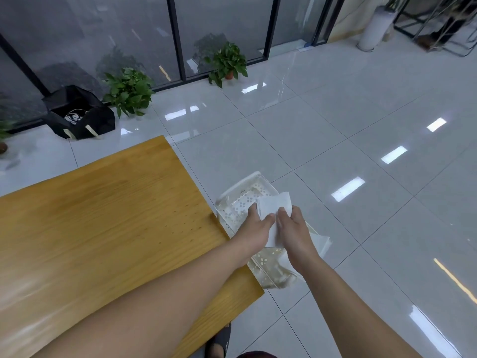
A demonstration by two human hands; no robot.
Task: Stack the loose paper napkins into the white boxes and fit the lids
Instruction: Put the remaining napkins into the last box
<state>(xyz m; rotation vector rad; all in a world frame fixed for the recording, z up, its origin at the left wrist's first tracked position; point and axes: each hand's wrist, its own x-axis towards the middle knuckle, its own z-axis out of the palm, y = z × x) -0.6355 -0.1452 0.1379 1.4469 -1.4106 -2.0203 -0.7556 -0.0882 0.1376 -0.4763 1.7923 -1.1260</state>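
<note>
— What did the napkin (275, 206) look like?
— White, soft, creased; the left hand (255, 224) and right hand (293, 228) pinched it above the perforated white box (241, 202), at the desk's (103, 215) three o'clock.

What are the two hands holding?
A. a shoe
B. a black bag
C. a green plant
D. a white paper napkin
D: both the left hand and the right hand pinch a white paper napkin above the white perforated box beside the wooden table.
</note>
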